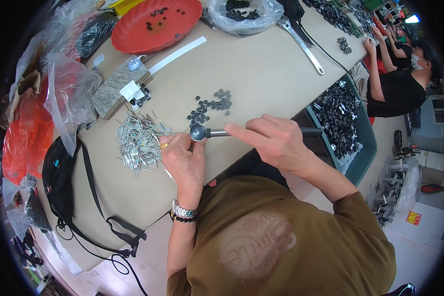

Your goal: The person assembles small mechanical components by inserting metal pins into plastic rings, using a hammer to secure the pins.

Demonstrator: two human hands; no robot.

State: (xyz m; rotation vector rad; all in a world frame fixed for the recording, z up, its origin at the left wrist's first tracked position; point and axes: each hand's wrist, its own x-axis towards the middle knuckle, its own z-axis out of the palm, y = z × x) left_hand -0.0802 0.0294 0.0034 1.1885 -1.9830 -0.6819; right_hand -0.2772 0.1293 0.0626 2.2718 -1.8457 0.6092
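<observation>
My right hand [276, 140] is wrapped round a hammer [216, 132] with a round dark head, a metal shaft and a black handle; the index finger lies along the shaft. The hammer's head is right over the fingertips of my left hand [182, 160]. Those fingertips are pinched together, and what they hold is hidden by the head. Beside the left hand lies a heap of thin metal pins [139, 140]. Just beyond the hammer, small black round parts [207, 111] are scattered on the table [261, 74].
A red dish [128, 37] and a clear bag [219, 22] hold small black parts. A wrench [303, 47], a stone-like block [118, 89] and a black pouch [58, 182] lie on the table. A teal bin [365, 158] of black parts stands right. Co-workers [397, 91] sit at far right.
</observation>
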